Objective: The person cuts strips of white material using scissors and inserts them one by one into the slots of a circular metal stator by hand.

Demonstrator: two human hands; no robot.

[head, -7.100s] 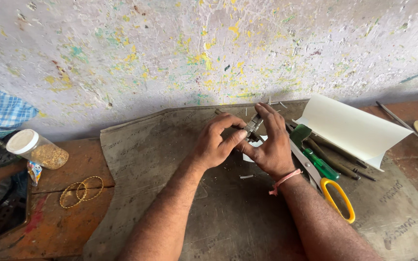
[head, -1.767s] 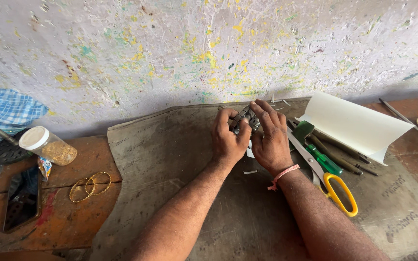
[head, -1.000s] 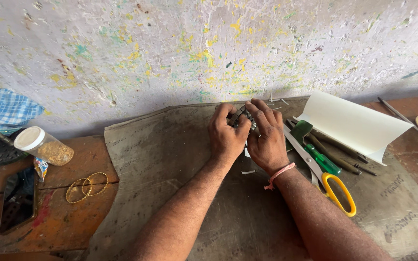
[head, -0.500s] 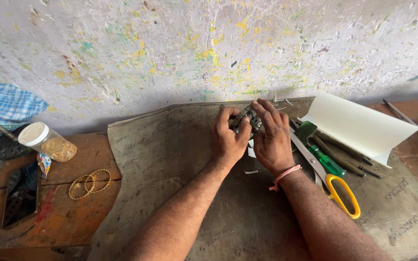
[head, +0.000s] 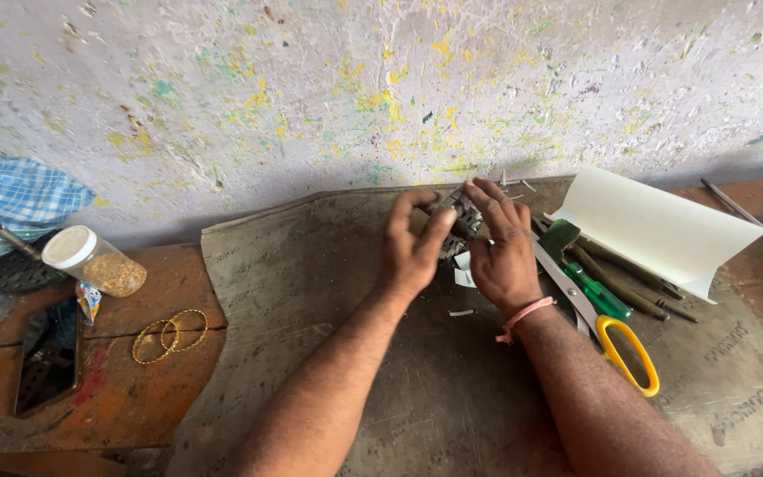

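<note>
both hands meet over the far middle of the brown fibrous mat (head: 328, 291), close under the paint-flecked plaster wall (head: 311, 97). left hand (head: 412, 252): thumb and fingers curled in, pinching the near side of a small dark grey patterned piece (head: 463, 219). right hand (head: 503, 252): fingers pressed together and laid over the piece's far side, thumb hidden, so cannot tell how it grips underneath. the piece is held just above the mat between the 2 hands; its material is too small to tell, surface looks ribbed or studded. judged step: fitting or adjusting the piece by fingertip, mid-manipulation. next move would call for a steady 2-sided pinch and small, fine finger pressure rather than force. white paper scraps (head: 463, 269) lie under the hands. beside the right wrist: yellow-handled steel scissors (head: 615, 340), a green-handled screwdriver (head: 600, 293), dark thin rods, and a curled white sheet of card (head: 655, 230), smooth and matte. on the worn orange wooden bench (head: 134, 389) to the left: 2 thin gold wire bangles (head: 169, 334), a clear jar with white lid holding tan grains (head: 94, 262), a dark phone (head: 46, 367), blue checked cloth (head: 11, 199).
</note>
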